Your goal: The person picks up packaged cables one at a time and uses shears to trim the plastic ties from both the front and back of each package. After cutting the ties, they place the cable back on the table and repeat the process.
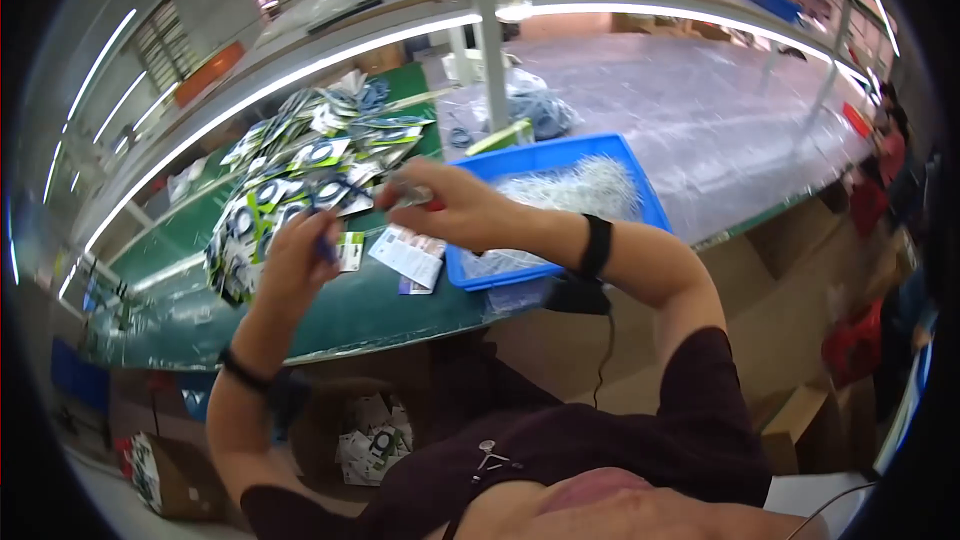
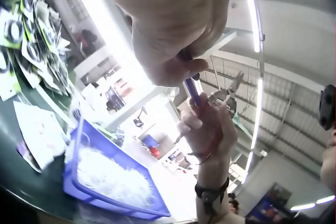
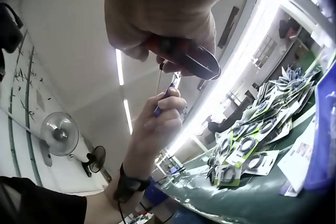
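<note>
Table point(image 1: 170, 322), green in front. Heap of carded packs point(image 3: 247, 144) across it, toward left. Blue tray point(image 2: 113, 203) of pale strands point(image 1: 610, 185) right of heap; papers point(image 1: 410, 255) between, just beside tray. Right hand point(image 1: 455, 208) raised, fingers clamped round red-handled pliers point(image 1: 432, 202). Left hand point(image 1: 292, 262) raised opposite, clamped on slim blue piece point(image 2: 192, 90), above table near pliers; whether both touch, cannot tell.

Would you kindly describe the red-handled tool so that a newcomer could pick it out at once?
In the head view, find the blue tray on the green workbench. The forearm seen crossing it ends in the right hand, which grips the red-handled tool. Its red colour sets it apart from the slim purple-blue object in the left hand.
</note>
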Available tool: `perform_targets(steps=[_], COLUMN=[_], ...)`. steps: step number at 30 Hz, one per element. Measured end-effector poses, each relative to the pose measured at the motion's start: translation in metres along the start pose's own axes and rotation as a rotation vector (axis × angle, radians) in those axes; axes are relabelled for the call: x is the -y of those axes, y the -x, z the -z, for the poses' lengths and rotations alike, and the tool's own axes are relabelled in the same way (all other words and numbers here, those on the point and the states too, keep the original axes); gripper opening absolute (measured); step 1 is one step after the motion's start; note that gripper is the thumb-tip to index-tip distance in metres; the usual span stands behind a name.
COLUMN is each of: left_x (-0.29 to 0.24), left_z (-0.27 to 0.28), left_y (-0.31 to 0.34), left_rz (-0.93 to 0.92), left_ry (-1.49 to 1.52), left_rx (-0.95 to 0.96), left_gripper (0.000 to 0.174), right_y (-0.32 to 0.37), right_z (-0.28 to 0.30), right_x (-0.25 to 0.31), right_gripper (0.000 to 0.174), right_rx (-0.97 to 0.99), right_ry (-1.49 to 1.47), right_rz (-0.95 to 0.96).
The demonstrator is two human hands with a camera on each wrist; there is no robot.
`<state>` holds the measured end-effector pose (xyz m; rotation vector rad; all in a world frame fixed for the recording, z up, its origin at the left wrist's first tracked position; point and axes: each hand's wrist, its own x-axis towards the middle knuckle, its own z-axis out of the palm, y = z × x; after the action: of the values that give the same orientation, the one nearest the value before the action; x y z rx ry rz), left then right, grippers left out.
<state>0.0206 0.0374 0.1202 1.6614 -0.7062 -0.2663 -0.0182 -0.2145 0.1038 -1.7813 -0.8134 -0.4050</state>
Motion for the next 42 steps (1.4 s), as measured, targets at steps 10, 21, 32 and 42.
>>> perform_targets(steps=[10,21,32,42], left_x=[0.037,0.076,0.06,0.008], left_z=[-0.018,-0.004,0.089,0.21], left_y=[-0.069,-0.063,-0.099,-0.258], left_rz=[-0.048,0.045,0.367,-0.194], left_ry=[0.426,0.719,0.263,0.427], left_rx=[0.083,0.146,0.488,0.06], left_gripper=[0.023,0.026,0.026,0.035], right_y=[-0.046,-0.062,0.033,0.122], right_z=[0.062,0.045,0.066,0.07], right_x=[0.01,-0.038,-0.066,-0.117], right_gripper=[0.028,0.029,0.038,0.046], right_rx=[0.068,0.091,0.086,-0.387], right_ry=[0.21,-0.178,-0.398,-0.797], right_rz=[-0.489,-0.667,-0.715,-0.659])
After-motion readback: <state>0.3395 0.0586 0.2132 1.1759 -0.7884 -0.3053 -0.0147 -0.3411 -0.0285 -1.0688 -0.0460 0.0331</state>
